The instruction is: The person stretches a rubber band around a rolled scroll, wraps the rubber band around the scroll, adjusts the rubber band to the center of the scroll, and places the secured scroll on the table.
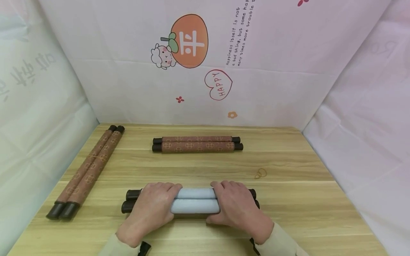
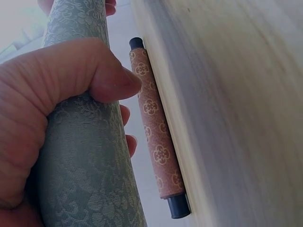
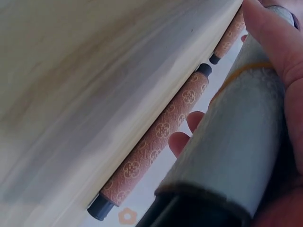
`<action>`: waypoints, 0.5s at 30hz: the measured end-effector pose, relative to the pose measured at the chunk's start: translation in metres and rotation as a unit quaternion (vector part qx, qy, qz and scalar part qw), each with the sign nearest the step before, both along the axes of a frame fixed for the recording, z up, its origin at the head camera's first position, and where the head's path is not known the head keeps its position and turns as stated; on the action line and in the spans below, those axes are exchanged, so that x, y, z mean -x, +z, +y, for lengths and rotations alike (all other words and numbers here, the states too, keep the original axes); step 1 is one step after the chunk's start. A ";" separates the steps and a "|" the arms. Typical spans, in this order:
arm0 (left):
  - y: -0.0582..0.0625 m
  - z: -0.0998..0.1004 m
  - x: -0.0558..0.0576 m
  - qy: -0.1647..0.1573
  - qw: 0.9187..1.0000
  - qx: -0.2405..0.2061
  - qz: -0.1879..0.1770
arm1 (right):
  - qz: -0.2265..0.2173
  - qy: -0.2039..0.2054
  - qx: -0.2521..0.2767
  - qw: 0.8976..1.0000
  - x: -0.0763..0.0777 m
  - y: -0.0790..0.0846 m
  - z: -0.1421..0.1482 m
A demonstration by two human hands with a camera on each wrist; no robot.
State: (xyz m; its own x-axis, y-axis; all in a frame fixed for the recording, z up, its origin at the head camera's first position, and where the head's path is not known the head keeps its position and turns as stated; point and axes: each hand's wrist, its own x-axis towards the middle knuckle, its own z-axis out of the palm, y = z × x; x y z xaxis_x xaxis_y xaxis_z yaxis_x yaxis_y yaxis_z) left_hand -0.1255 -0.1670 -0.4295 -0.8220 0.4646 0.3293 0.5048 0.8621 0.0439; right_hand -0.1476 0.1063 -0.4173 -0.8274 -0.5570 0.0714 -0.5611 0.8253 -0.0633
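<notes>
A pale blue-grey scroll (image 1: 195, 206), rolled from both ends into two rolls lying side by side, spans the front middle of the table with black knobs at its ends. My left hand (image 1: 155, 204) grips its left half, thumb on the near side and fingers over the far side. On its right half my right hand (image 1: 237, 204) holds it in the same way. The left wrist view shows a floral weave on the scroll cloth (image 2: 90, 156). In the right wrist view a thin tan rubber band (image 3: 246, 73) circles the scroll near my right thumb.
A reddish-brown patterned scroll (image 1: 198, 147) with black ends lies crosswise at the back. Another brown scroll (image 1: 91, 169) slants along the left edge. Loose rubber bands (image 1: 261, 173) lie right of centre on the wooden table (image 1: 288, 160). White printed cloth (image 1: 128, 89) surrounds it.
</notes>
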 end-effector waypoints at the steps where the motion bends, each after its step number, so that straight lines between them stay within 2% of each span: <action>1: 0.000 -0.001 0.000 0.001 1.000 0.000 -0.001 | 0.001 0.000 0.002 1.000 0.000 0.000 0.002; 15: -0.001 -0.006 0.000 -0.002 1.000 -0.008 0.018 | 0.075 0.005 -0.010 0.997 0.004 -0.003 0.014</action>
State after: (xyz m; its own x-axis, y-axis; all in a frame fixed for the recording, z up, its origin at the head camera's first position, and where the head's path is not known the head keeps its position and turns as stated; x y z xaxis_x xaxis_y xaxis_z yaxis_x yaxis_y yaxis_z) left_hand -0.1260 -0.1726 -0.4305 -0.8076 0.4626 0.3659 0.5103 0.8591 0.0401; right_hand -0.1520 0.1199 -0.4198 -0.8021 -0.5682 0.1838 -0.5718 0.8195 0.0380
